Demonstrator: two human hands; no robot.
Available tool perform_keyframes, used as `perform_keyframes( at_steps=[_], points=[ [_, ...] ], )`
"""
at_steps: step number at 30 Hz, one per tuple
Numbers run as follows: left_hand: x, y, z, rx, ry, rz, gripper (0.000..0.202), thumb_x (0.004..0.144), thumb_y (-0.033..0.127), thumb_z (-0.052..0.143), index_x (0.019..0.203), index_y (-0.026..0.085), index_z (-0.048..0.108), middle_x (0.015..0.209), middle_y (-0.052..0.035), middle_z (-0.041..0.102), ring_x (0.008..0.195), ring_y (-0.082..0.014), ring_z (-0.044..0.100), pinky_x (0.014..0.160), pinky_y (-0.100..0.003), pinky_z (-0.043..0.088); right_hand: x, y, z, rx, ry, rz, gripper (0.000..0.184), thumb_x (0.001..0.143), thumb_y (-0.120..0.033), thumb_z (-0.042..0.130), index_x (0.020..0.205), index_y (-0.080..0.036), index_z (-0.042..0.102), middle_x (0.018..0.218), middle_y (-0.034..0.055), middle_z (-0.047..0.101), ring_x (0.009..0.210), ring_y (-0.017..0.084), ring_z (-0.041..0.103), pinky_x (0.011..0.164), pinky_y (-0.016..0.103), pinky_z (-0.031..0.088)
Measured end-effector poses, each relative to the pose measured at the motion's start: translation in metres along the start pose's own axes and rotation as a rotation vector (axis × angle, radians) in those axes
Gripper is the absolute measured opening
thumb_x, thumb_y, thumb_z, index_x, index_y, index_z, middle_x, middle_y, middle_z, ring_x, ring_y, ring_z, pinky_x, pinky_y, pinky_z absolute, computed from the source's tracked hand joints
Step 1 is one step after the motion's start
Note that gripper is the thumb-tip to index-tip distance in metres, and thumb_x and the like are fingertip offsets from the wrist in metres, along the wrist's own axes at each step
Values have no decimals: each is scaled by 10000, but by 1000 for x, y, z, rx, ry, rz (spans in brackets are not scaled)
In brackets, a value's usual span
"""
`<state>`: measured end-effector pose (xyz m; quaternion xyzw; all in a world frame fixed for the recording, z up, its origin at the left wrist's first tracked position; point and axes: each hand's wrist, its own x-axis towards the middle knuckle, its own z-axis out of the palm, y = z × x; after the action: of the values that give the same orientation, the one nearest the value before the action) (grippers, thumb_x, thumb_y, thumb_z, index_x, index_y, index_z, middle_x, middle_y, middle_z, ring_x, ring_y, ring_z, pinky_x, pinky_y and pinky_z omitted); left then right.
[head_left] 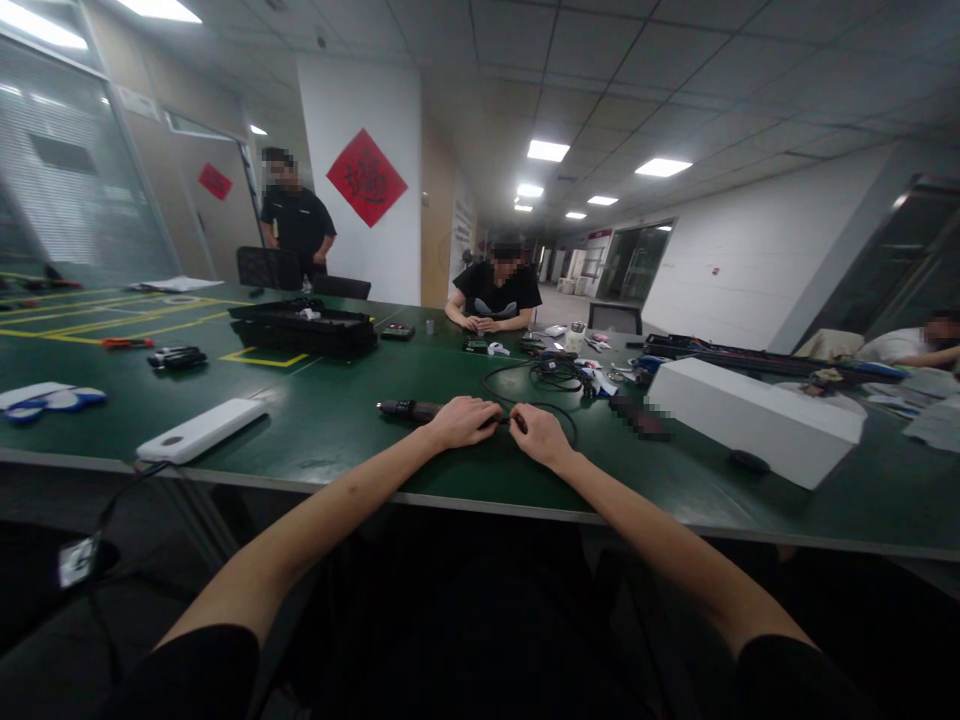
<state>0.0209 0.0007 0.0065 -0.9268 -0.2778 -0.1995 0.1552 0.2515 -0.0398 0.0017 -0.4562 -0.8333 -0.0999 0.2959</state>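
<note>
A dark electric screwdriver [407, 410] lies along the green table in front of me, its tip pointing left. My left hand [468, 421] is wrapped over the screwdriver's rear part. Close to its right, my right hand [538, 433] is closed in a pinch at the screwdriver's tail end, where the black cable [572, 425] seems to join. What exactly the right fingertips grip is hidden by the fingers. From there the cable loops right and back toward a dark tangle of cords [556, 368].
A long white box [757, 415] stands to the right, a white power strip [202, 430] to the left. Behind are a black tray [302, 328] and an orange-handled tool [127, 344]. One person [496, 290] sits across the green table [360, 450]; another person [296, 220] stands behind.
</note>
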Motion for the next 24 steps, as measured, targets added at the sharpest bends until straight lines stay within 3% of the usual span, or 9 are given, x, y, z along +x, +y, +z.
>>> perform_keyframes(
  at_steps=[5,18,24],
  points=[
    [1,-1,3,18,-1,-3,251,1016,399,489,1178,246,604,1082,-53,714,992,-214,681,849,-330,472,-1,-2,-2,63,-36,-43,153,997,-231,587,1131,-239,661,1054,51,714,909,195,661,799,285,455],
    [1,-1,4,-3,32,-16,245,1024,401,478,1149,247,621,1026,-37,729,952,-207,694,835,-331,483,2,3,2,85,-18,-36,44,972,-183,620,995,-208,647,966,53,701,845,187,647,778,278,443],
    [0,-2,4,-29,45,-23,228,1025,405,492,1110,249,635,1012,-32,729,942,-206,692,830,-330,480,1,3,1,81,-37,-56,60,976,-194,623,1017,-212,663,998,56,706,862,189,651,779,279,447]
  ],
)
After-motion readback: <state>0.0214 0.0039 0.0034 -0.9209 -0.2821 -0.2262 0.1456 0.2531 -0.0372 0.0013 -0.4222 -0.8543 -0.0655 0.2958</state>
